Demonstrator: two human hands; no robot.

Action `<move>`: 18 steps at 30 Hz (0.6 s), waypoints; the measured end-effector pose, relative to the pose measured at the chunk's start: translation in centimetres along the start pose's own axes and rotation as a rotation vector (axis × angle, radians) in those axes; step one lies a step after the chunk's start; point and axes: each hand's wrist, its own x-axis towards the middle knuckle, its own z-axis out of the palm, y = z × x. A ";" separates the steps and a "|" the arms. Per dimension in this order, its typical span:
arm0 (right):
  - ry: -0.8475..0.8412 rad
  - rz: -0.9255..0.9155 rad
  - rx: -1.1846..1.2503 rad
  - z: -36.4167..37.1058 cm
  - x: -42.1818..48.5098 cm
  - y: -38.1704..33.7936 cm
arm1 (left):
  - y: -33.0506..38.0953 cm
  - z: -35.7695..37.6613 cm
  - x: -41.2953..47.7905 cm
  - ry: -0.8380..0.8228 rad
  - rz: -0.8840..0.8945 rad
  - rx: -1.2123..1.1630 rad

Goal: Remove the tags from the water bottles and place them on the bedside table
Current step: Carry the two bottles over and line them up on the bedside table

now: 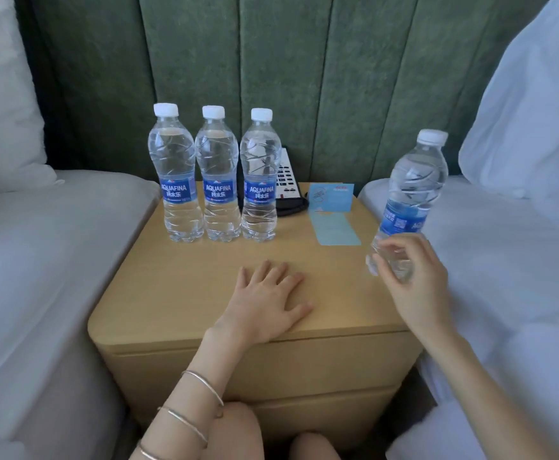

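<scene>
At the back left of the table (178, 293), three Aquafina bottles (217, 180) stand in a close row. The right hand (414, 280) curls round the base of a fourth bottle (414, 187), tilted above the right edge, probably to join them; the left hand (268, 300) lies flat near the front edge.

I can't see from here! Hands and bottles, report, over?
Left hand flat on bedside table. Right hand grips tilted bottle. Three bottles upright at back. Blue cards on table's right.
</scene>
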 end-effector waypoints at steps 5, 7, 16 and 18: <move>0.065 0.272 0.008 -2.7 -0.1 3.7 | 4.7 1.8 2.1 0.030 0.079 0.004; -0.042 0.416 0.139 -2.7 0.5 4.4 | 4.9 2.1 2.2 0.060 0.066 0.018; -0.167 0.458 0.156 0.8 2.3 4.9 | 3.2 0.7 3.0 0.170 -0.028 -0.084; -0.215 0.441 0.134 2.0 2.8 4.7 | 2.4 0.5 3.2 0.168 -0.041 -0.117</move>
